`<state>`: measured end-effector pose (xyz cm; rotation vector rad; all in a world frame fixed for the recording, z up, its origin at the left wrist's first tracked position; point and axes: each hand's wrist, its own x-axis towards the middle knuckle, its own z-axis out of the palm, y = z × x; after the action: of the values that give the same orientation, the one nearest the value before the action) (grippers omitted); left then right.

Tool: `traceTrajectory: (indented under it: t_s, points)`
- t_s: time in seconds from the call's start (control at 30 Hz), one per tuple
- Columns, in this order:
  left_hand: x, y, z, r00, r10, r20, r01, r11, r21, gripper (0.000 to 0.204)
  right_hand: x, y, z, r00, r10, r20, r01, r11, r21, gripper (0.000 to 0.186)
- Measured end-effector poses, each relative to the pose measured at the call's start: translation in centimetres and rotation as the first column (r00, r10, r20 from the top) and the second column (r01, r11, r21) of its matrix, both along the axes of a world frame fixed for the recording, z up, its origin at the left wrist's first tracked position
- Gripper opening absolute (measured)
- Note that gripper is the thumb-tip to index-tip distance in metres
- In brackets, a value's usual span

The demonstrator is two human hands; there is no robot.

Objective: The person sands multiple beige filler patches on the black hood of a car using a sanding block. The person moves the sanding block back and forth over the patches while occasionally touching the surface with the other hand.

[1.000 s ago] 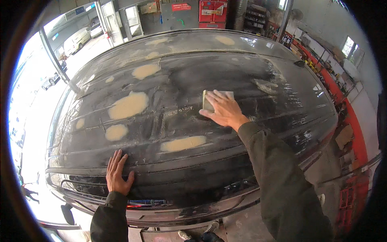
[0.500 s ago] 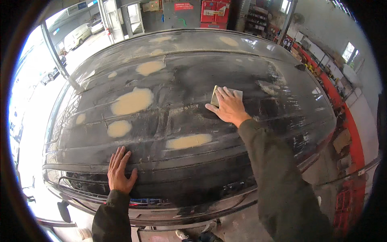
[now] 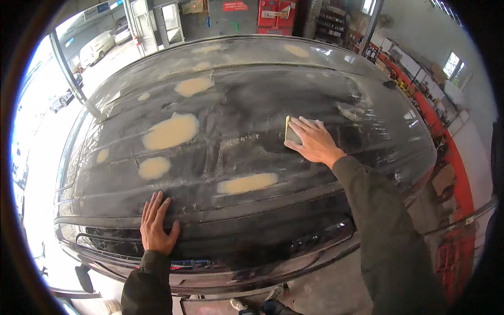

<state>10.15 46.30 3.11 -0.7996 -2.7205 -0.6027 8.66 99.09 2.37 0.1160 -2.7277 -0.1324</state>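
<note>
Before me spreads a dark, dusty vehicle roof (image 3: 252, 107) with several smooth beige filler patches, among them a large one (image 3: 172, 131) left of the middle and a long one (image 3: 248, 184) nearer to me. My right hand (image 3: 315, 143) presses a flat greyish sanding block (image 3: 292, 134) with a pale yellow edge onto the roof right of centre. Its fingers lie over the block, and the thumb is at the near-left corner. My left hand (image 3: 158, 228) rests palm down near the roof's close edge, fingers stretched and thumb apart, holding nothing.
Beyond the roof stands a red cabinet (image 3: 275, 17). Cluttered shelving with a red band (image 3: 455, 168) runs along the right wall. A side mirror (image 3: 84, 278) juts out at lower left. Parked vehicles, including a white van (image 3: 97, 48), show through the opening at upper left.
My right hand and the sanding block have slid a little to the right across the roof, and the block has turned slightly. The left hand stays in its place.
</note>
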Motion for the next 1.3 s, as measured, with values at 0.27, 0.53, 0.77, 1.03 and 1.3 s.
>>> traceTrajectory:
  t_s: [0.27,0.53,0.77,1.03,1.3]
  points:
    - [-0.6,0.5,-0.1,1.0,-0.02,-0.02,0.02,1.0,-0.012,0.067,-3.0,-9.0,-0.7,0.972,0.118,-0.203,-0.149,0.978,-0.143,0.091]
    - [-0.1,-0.1,-0.1,1.0,-0.009,0.017,0.009,1.0,-0.013,0.068,-2.1,-1.0,-0.6,0.999,-0.018,-0.031,0.018,1.0,0.006,0.048]
    - [0.5,-1.0,-0.4,0.999,0.043,-0.011,-0.043,0.998,-0.036,0.068,-3.1,-0.8,0.7,0.983,0.185,0.008,-0.177,0.95,-0.258,0.044]
    - [-0.6,0.4,-0.2,1.0,-0.015,-0.015,0.015,1.0,-0.012,0.069,-4.7,-5.8,-2.0,0.982,0.119,-0.147,-0.143,0.976,-0.162,0.048]
    - [-0.5,0.4,-0.2,1.0,0.0,-0.006,0.0,1.0,-0.007,0.068,-3.3,4.0,-1.2,0.987,-0.074,-0.14,0.051,0.986,-0.161,0.047]
